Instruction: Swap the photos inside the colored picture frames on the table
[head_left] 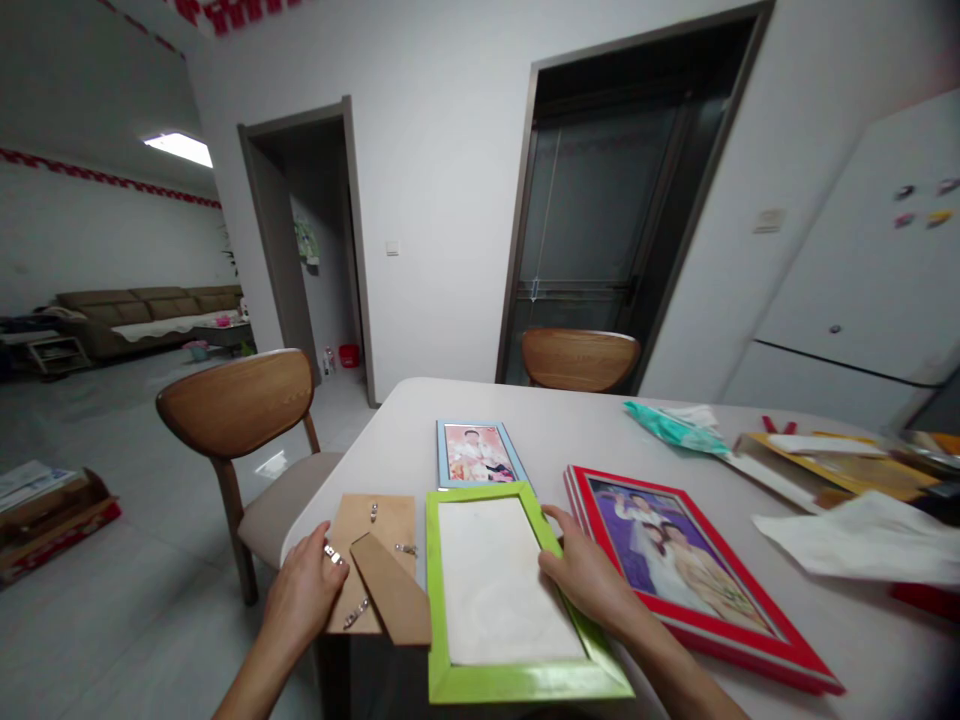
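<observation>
My left hand (309, 585) grips the left edge of a brown frame backing board (390, 512), its fingers beside a metal clip. A fold-out stand and several metal clips show on the board. My right hand (581, 570) holds the right side of a lime-green picture frame (469, 680), thumb and fingers at its edge. Inside the frame opening lies a plain white surface. Behind it lies a light-blue picture frame (480, 455) with a photo, partly covered by the green one. Right of my right hand, a red picture frame (690, 560) holds a photo of people.
The white table (420, 400) carries a teal plastic packet (671, 428), white paper (862, 540) and a yellow envelope (840, 465) at the right. One wooden chair (240, 400) stands at the left, another chair (581, 360) at the far side. A cardboard box (60, 530) sits on the floor.
</observation>
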